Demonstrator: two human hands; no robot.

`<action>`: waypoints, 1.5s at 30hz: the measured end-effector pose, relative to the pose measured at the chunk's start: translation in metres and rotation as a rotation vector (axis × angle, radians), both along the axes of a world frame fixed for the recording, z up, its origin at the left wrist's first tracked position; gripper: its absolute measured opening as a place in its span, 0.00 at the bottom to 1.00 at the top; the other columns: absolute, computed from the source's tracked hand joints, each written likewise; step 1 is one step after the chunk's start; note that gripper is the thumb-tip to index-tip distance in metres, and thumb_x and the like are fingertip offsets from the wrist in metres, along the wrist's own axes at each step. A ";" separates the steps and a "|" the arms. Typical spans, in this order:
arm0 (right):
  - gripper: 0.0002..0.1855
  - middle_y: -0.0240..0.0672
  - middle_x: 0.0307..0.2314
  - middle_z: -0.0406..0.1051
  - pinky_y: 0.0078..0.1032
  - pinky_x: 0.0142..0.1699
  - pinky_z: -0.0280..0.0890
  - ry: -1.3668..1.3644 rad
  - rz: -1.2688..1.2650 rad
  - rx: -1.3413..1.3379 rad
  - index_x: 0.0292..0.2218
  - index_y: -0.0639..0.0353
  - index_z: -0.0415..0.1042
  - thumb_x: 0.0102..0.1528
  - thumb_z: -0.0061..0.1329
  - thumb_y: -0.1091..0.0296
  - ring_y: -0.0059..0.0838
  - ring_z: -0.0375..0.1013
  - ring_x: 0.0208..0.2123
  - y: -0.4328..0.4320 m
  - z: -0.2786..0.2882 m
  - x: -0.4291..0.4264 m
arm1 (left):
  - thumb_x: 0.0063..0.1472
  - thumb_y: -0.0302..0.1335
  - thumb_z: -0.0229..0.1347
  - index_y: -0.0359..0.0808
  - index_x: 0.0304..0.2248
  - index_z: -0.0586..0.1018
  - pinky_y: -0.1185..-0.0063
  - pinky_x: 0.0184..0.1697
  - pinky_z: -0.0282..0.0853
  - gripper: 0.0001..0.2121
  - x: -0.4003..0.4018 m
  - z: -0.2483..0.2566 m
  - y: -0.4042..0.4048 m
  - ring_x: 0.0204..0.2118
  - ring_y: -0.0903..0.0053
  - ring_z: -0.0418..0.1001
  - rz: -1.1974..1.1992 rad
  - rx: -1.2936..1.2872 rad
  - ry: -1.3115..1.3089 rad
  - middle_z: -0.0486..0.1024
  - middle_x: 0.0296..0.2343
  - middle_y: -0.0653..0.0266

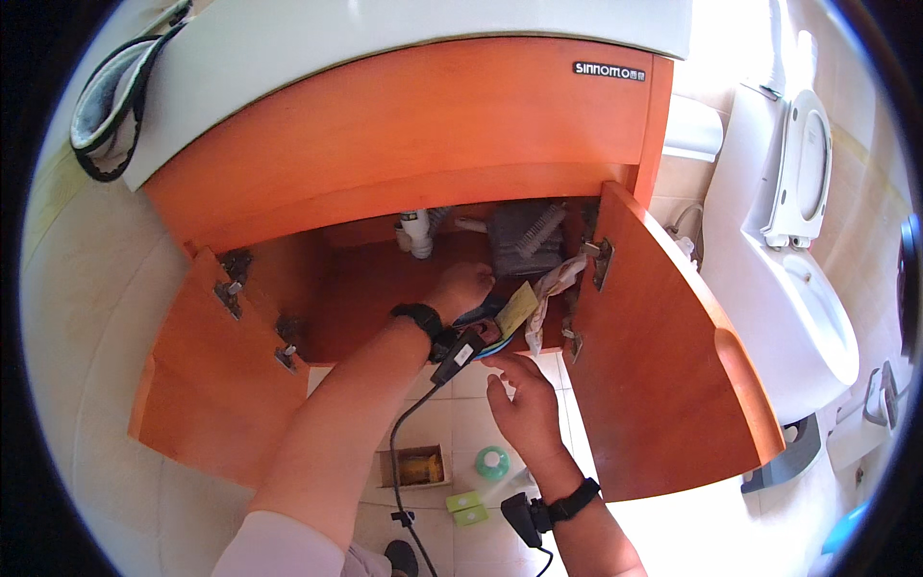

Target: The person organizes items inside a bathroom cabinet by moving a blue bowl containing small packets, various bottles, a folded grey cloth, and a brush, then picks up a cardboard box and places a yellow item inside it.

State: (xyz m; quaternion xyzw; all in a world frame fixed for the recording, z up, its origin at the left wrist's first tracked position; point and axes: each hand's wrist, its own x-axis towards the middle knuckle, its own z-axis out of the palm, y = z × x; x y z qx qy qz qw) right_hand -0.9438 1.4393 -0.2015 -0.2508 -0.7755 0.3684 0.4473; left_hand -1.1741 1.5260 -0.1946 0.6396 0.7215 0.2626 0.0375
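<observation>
My left hand [464,287] reaches inside an orange bathroom vanity cabinet [389,296]; its fingers look curled, and whether they hold anything does not show. Beside it, a blue-rimmed basin or bowl [497,350] at the cabinet's front edge holds items, among them a yellow-green packet [517,310]. To its right lies a crumpled plastic wrapper [551,288]. A dark folded item [523,234] sits behind, with a grey corrugated hose [542,229] over it. My right hand [525,404] is just below the basin, thumb and fingers apart, fingertips close to its rim.
Cabinet doors stand open at left [223,375] and right [670,353]. A white drain pipe [416,232] comes down inside. On the tiled floor are a small cardboard box [414,467], a green-capped bottle [492,462] and green boxes [467,507]. A toilet [793,310] stands right. A black cable [395,447] hangs from my left wrist.
</observation>
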 end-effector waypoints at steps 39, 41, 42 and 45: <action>0.19 0.30 0.28 0.68 0.14 0.27 0.63 0.598 0.280 -0.716 0.46 0.63 0.63 0.57 0.49 0.63 0.15 0.66 0.24 -0.020 0.037 -0.017 | 0.59 0.30 0.55 0.35 0.33 0.76 0.87 0.27 0.61 0.07 0.026 0.020 -0.180 0.24 0.88 0.65 -0.179 -0.044 -1.038 0.73 0.25 0.70; 0.17 0.30 0.27 0.68 0.14 0.27 0.64 0.644 0.302 -0.770 0.43 0.63 0.64 0.57 0.48 0.62 0.15 0.66 0.24 -0.024 0.043 -0.014 | 0.58 0.29 0.55 0.35 0.33 0.76 0.85 0.33 0.64 0.07 0.024 0.016 -0.184 0.28 0.85 0.68 -0.191 -0.106 -1.068 0.74 0.27 0.69; 0.14 0.29 0.26 0.68 0.14 0.27 0.64 0.573 0.312 -0.738 0.41 0.63 0.65 0.58 0.47 0.62 0.14 0.66 0.24 -0.022 0.040 -0.014 | 0.58 0.28 0.56 0.35 0.34 0.76 0.84 0.36 0.66 0.07 0.022 0.015 -0.185 0.30 0.84 0.70 -0.194 -0.132 -1.078 0.75 0.28 0.68; 0.13 0.29 0.25 0.69 0.14 0.26 0.64 0.563 0.333 -0.707 0.40 0.63 0.66 0.59 0.46 0.63 0.15 0.66 0.23 -0.026 0.036 -0.016 | 0.58 0.26 0.56 0.33 0.34 0.76 0.83 0.41 0.67 0.06 0.024 0.013 -0.185 0.35 0.82 0.72 -0.262 -0.288 -0.987 0.76 0.32 0.67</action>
